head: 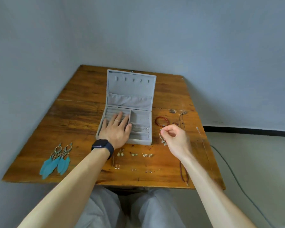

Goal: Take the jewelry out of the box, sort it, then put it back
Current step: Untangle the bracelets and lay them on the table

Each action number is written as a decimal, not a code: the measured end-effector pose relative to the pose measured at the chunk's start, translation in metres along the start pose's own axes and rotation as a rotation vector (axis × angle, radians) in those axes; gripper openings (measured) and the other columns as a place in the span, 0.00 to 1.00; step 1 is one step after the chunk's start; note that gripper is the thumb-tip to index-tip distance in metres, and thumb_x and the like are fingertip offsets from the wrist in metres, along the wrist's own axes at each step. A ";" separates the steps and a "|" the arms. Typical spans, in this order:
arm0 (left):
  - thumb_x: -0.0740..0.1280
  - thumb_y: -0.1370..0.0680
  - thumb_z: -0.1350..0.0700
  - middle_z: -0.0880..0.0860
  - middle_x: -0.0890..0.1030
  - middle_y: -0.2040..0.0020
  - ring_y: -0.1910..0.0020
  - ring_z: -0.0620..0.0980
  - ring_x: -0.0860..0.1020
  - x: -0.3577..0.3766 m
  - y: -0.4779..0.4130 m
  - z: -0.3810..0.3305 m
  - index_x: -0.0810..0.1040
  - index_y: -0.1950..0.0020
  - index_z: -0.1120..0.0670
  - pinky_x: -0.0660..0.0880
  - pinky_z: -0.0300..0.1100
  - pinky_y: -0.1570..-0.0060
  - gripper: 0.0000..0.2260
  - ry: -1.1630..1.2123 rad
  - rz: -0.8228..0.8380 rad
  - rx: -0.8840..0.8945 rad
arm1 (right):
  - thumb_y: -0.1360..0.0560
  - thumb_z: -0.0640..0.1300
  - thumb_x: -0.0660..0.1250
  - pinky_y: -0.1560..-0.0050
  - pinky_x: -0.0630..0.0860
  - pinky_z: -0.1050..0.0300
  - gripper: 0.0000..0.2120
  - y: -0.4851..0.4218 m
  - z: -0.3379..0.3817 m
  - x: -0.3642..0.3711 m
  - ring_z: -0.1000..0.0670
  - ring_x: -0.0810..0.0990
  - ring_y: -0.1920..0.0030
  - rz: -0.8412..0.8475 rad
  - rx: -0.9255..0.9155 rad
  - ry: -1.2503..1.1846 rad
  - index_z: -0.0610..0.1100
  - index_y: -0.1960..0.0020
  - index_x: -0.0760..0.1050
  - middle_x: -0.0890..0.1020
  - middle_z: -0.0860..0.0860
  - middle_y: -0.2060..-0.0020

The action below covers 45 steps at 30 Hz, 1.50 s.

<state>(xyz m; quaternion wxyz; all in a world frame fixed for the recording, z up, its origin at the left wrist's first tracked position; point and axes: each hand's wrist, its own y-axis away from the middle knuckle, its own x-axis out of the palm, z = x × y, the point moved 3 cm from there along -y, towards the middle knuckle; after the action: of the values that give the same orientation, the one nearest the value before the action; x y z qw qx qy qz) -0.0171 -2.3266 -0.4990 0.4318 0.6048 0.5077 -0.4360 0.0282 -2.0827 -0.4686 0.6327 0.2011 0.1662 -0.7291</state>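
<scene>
Head view: a person sits at a wooden table [82, 116] with an open grey velvet jewelry box [139, 142] at its middle and most pieces laid out around it.
Left hand: the left hand [117, 130] lies flat with straight fingers on the ring rolls in the box's left half. It holds nothing and seems to steady the box.
Right hand: the right hand [174, 137] pinches a thin charm bracelet [162, 139] between thumb and forefinger, just right of the box. The bracelet dangles below the pinch.
Step in hand: probably carrying this bracelet to a right-hand compartment.
Doing it well: lift until the charm clears the box wall, lower the charm end first so the chain coils rather than knots, and keep the left palm down.
Already inside: a silver piece [141, 129] lies in the middle right compartment, so a free one suits better.
In the way: the red bead bracelet [161, 121] sits just behind the pinch and could snag the dangling chain.
Around: 2 teal feather earrings [56, 160] front left; small earrings [133, 154] in 2 rows at the front; a dark bead necklace [183, 173] beside the right forearm.
</scene>
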 end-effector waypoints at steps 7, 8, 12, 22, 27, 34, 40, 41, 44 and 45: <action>0.39 0.17 0.38 0.46 0.46 0.18 0.19 0.48 0.43 0.003 -0.001 0.004 0.47 0.19 0.42 0.40 0.54 0.22 0.27 0.016 -0.052 -0.020 | 0.22 0.51 0.67 0.61 0.70 0.62 0.04 -0.034 0.000 0.013 0.57 0.79 0.57 -0.081 0.030 0.333 0.56 0.54 0.80 0.83 0.61 0.56; 0.39 0.17 0.38 0.46 0.46 0.18 0.19 0.48 0.43 0.003 -0.001 0.004 0.47 0.19 0.42 0.40 0.54 0.22 0.27 0.014 -0.056 -0.020 | 0.22 0.50 0.66 0.60 0.70 0.61 0.04 -0.035 -0.004 0.013 0.54 0.79 0.57 -0.090 0.021 0.451 0.54 0.53 0.80 0.84 0.59 0.55; 0.40 0.17 0.38 0.47 0.47 0.18 0.19 0.49 0.44 0.004 -0.002 0.005 0.47 0.18 0.43 0.41 0.55 0.22 0.27 0.003 -0.062 -0.018 | 0.22 0.46 0.67 0.56 0.74 0.57 0.04 -0.035 -0.012 0.010 0.46 0.81 0.55 -0.139 -0.051 0.648 0.51 0.53 0.80 0.83 0.51 0.54; 0.40 0.17 0.39 0.47 0.46 0.18 0.19 0.49 0.43 0.003 -0.001 0.004 0.46 0.19 0.42 0.40 0.55 0.22 0.26 0.006 -0.064 -0.019 | 0.21 0.48 0.67 0.51 0.77 0.54 0.08 -0.042 -0.002 0.005 0.45 0.81 0.50 -0.150 -0.108 0.743 0.48 0.45 0.81 0.82 0.50 0.50; 0.39 0.17 0.40 0.47 0.44 0.18 0.19 0.49 0.42 0.003 -0.002 0.004 0.45 0.18 0.42 0.39 0.55 0.23 0.26 0.018 -0.056 -0.014 | 0.22 0.49 0.68 0.52 0.77 0.54 0.08 -0.038 0.012 0.011 0.48 0.80 0.50 -0.139 -0.240 0.636 0.50 0.44 0.80 0.81 0.54 0.52; 0.43 0.15 0.45 0.47 0.47 0.18 0.19 0.48 0.43 0.004 -0.003 0.006 0.47 0.18 0.43 0.39 0.53 0.23 0.24 0.069 -0.099 -0.001 | 0.22 0.48 0.70 0.55 0.74 0.59 0.06 -0.048 0.050 0.049 0.54 0.75 0.52 0.148 -0.505 0.610 0.53 0.47 0.83 0.78 0.57 0.55; 0.48 0.15 0.46 0.48 0.48 0.18 0.19 0.49 0.45 0.007 -0.002 0.008 0.49 0.18 0.43 0.40 0.55 0.23 0.24 0.050 -0.143 0.007 | 0.26 0.58 0.71 0.57 0.79 0.55 0.09 -0.063 0.062 0.075 0.53 0.81 0.54 0.304 -0.352 0.764 0.55 0.53 0.84 0.82 0.59 0.57; 0.47 0.15 0.46 0.48 0.49 0.18 0.19 0.49 0.45 0.007 -0.002 0.007 0.49 0.18 0.43 0.41 0.55 0.23 0.24 0.048 -0.148 0.006 | 0.27 0.60 0.71 0.56 0.81 0.54 0.10 -0.064 0.063 0.079 0.52 0.82 0.54 0.318 -0.325 0.790 0.55 0.53 0.85 0.84 0.58 0.57; 0.47 0.15 0.46 0.48 0.49 0.18 0.19 0.49 0.46 0.008 -0.003 0.007 0.50 0.18 0.44 0.41 0.55 0.23 0.24 0.046 -0.158 0.002 | 0.28 0.62 0.71 0.55 0.82 0.52 0.11 -0.067 0.067 0.086 0.50 0.83 0.54 0.327 -0.282 0.840 0.56 0.52 0.85 0.86 0.55 0.55; 0.47 0.16 0.46 0.48 0.49 0.18 0.19 0.50 0.46 0.007 -0.003 0.007 0.50 0.18 0.44 0.41 0.55 0.23 0.24 0.047 -0.160 0.002 | 0.27 0.61 0.72 0.55 0.82 0.52 0.11 -0.067 0.068 0.088 0.50 0.83 0.54 0.327 -0.281 0.854 0.56 0.52 0.85 0.86 0.54 0.54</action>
<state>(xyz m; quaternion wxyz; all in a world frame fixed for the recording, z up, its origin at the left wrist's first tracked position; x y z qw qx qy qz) -0.0200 -2.3316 -0.5082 0.3830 0.5729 0.5637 -0.4554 -0.0546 -2.1819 -0.4550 0.6352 0.4186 0.4745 -0.4428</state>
